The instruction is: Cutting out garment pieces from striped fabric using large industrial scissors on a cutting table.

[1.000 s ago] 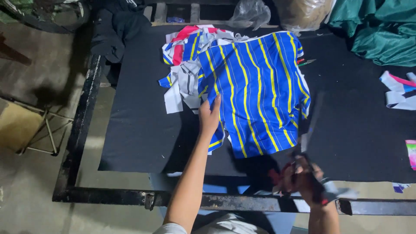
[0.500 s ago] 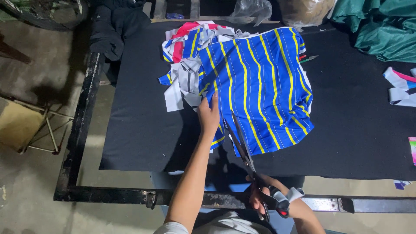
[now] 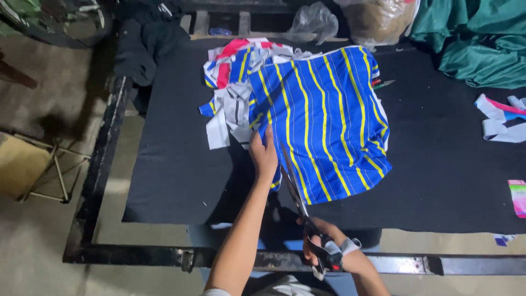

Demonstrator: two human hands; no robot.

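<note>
A blue fabric piece with yellow stripes (image 3: 323, 120) lies spread on the black table (image 3: 175, 164). My left hand (image 3: 264, 153) presses flat on the near left corner of the cloth, fingers pointing away from me. My right hand (image 3: 323, 246) grips the handles of long scissors (image 3: 296, 189) at the table's near edge. The blades point up along the cloth's left edge, beside my left hand.
A heap of white, red and blue scraps (image 3: 238, 82) lies left of the striped cloth. Green fabric (image 3: 476, 38) is bunched at the far right, with loose strips (image 3: 501, 118) below it. Clear plastic bags (image 3: 315, 22) sit at the back. A metal frame (image 3: 93, 181) borders the table.
My right hand brought the scissors from the near right edge up to the cloth's left edge. The blades now reach further along the fabric. My left hand stayed pressing on the cloth.
</note>
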